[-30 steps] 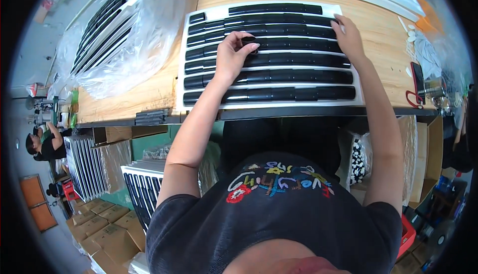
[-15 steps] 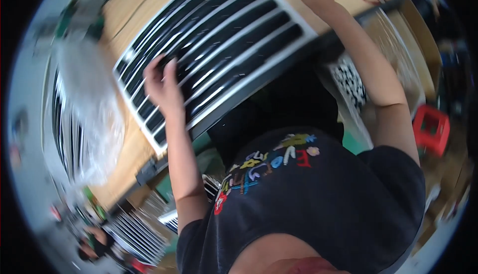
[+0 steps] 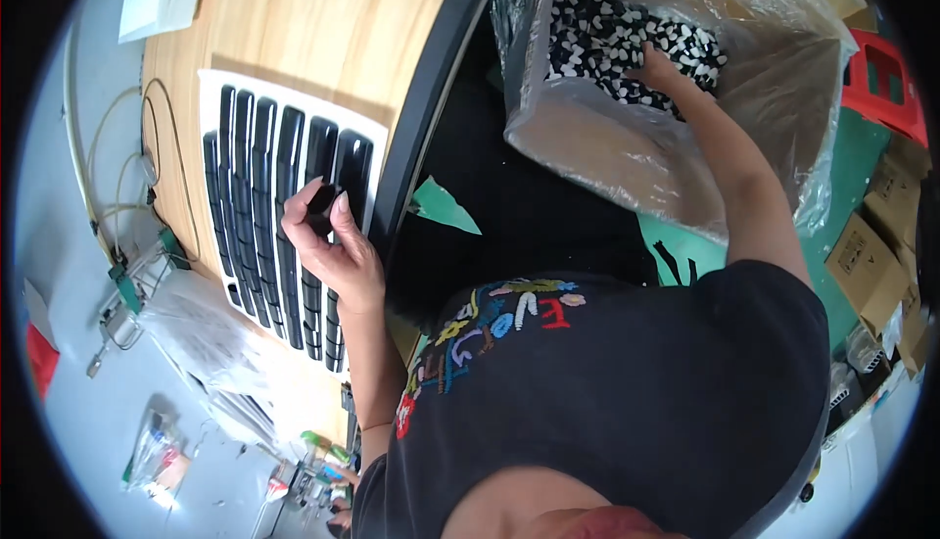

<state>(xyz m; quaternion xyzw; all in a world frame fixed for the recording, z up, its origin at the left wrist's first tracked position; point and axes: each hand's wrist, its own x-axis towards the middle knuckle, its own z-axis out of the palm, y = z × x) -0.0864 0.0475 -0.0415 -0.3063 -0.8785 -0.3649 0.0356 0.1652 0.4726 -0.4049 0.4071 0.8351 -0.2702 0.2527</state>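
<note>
On the table lies a white sheet [image 3: 279, 103] with long rows of glossy black pieces [image 3: 288, 152]. Over its near side, my left hand [image 3: 338, 255] pinches a small black plastic piece [image 3: 322, 208] between thumb and fingers. To the right, my right hand [image 3: 662, 71] reaches down into a box lined with clear plastic [image 3: 607, 152]. Its fingertips are among a heap of small black and white pieces [image 3: 607, 45], which partly hide them. Whether it grips any of them cannot be made out.
The table's dark edge [image 3: 423, 108] runs between sheet and box. A bundle in clear plastic [image 3: 211, 328] lies at the table's left end. A red plastic stool [image 3: 886, 84] and cardboard cartons [image 3: 862, 265] stand at the right. Cables [image 3: 149, 138] hang beyond the table.
The view has swung toward the right. My right hand has gone from above the tabletop into the lined box. My left hand stays over the sheet, still pinching.
</note>
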